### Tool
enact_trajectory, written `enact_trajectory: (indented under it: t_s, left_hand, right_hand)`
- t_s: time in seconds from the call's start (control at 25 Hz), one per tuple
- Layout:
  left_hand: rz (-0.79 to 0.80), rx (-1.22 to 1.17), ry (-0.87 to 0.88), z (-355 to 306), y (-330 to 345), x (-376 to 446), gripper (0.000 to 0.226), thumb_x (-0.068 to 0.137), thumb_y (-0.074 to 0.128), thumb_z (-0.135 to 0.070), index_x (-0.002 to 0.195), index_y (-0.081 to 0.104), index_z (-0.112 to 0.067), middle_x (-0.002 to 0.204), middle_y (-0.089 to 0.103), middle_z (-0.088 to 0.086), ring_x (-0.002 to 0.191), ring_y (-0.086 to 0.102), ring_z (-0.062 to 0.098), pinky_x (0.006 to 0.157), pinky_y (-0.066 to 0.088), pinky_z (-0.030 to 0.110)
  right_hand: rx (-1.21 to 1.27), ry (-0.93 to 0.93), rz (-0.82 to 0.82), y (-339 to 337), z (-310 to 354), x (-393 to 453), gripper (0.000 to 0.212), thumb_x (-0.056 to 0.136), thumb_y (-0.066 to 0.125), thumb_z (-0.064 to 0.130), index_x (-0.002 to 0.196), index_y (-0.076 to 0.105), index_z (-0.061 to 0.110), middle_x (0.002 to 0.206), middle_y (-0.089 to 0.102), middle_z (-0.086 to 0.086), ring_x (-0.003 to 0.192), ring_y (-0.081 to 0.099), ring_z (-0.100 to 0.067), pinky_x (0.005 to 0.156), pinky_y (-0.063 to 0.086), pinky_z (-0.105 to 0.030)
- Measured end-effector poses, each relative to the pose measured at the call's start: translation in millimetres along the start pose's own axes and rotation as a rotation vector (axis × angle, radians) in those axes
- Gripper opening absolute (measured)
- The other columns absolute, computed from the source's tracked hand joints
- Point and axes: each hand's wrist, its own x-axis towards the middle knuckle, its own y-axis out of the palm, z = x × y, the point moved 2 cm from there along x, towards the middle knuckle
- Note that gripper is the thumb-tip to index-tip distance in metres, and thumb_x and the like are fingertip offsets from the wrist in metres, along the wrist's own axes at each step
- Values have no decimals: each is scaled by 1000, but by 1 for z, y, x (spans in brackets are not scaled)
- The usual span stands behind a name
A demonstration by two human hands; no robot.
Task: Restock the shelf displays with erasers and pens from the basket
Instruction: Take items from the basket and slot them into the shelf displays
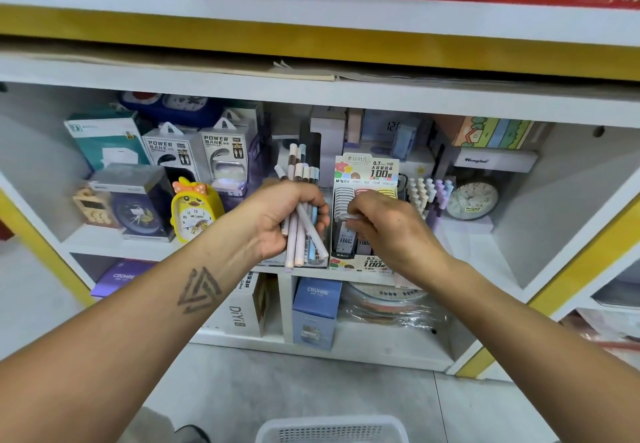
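Observation:
My left hand [280, 220] grips a bundle of pastel pens [299, 207], their caps sticking up above my fist and their ends pointing down. My right hand [384, 224] pinches a small white item [351, 216] in front of the pencil-lead display box [367, 179] on the middle shelf. More pastel pens [429, 193] stand in a holder to the right of that box. The rim of a white basket [332, 428] shows at the bottom edge; its contents are hidden.
Power bank boxes [197, 151], a yellow duck alarm clock [195, 210] and other clocks crowd the shelf's left side. A round clock [472, 200] stands at the right. Blue boxes [315, 311] and wrapped items fill the lower shelf. A yellow-edged shelf [311, 44] overhangs above.

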Motion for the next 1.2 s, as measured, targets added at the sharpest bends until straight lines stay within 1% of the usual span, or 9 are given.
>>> enact_trajectory:
  t_s: [0.2,0.32,0.44,0.76,0.84,0.96,1.04,1.12,1.2]
  left_hand:
    - [88,22,-11,3,12,-2,11,84,55,6,77,59,0,65,60,15,53,60,21,47,52,25]
    - [229,34,-51,10,29,-4,9,85,56,6,82,63,2,67,62,17,54,62,23,48,53,26]
    - [362,70,-77,21,48,-5,10,86,58,5,92,66,2,77,67,20,61,67,24,52,56,27]
    - [520,36,-112,35,92,-3,17,81,61,2,92,74,5,90,72,25,74,73,29,61,60,31]
    - [505,3,-102,37,96,-1,22,78,62,2,97,71,9,95,70,31,80,73,35,64,60,36]
    - [437,-74,-109,36,97,6,21,83,58,6,103,63,8,102,66,35,86,71,42,67,61,44]
    - [412,-82,-119,35,94,10,19,86,56,6,104,63,6,96,68,31,79,72,37,64,61,40]
    - [367,-42,-100,34,91,11,23,82,60,4,104,65,6,83,68,23,67,69,29,55,58,32]
    - [351,-37,-100,33,90,12,33,74,66,2,106,67,8,73,63,17,63,64,26,52,56,29]
  right_hand:
    - [-147,73,-2,-8,-4,-4,15,98,59,17,99,73,12,99,53,-1,80,57,-23,60,47,-38]
    - [288,433,-94,-23,-14,-6,18,97,62,17,112,73,15,91,69,-1,72,60,-8,65,48,-24]
    - [833,697,-161,-39,-22,-13,17,95,66,16,110,70,9,73,73,-3,54,60,-9,47,45,-19]
    - [1096,771,-156,-72,-43,-41,20,80,78,3,98,71,0,73,71,-13,55,60,-15,48,45,-21]
    - [1111,820,-225,-80,-51,-46,17,81,76,-1,97,71,-1,75,71,-14,56,61,-15,52,50,-20]
    - [1094,866,-546,-100,-75,-53,7,85,71,-4,91,71,-1,69,70,-9,54,61,-15,52,52,-20]
    - [951,833,-714,-114,-90,-57,6,87,69,-3,91,69,1,67,69,-8,53,61,-16,52,53,-22]
    - [700,762,-688,-117,-98,-59,9,89,69,-1,93,67,6,70,67,-9,59,65,-22,57,58,-30]
    - [394,666,-521,-107,-99,-59,12,91,69,4,99,66,11,79,67,-10,72,69,-28,70,61,-38]
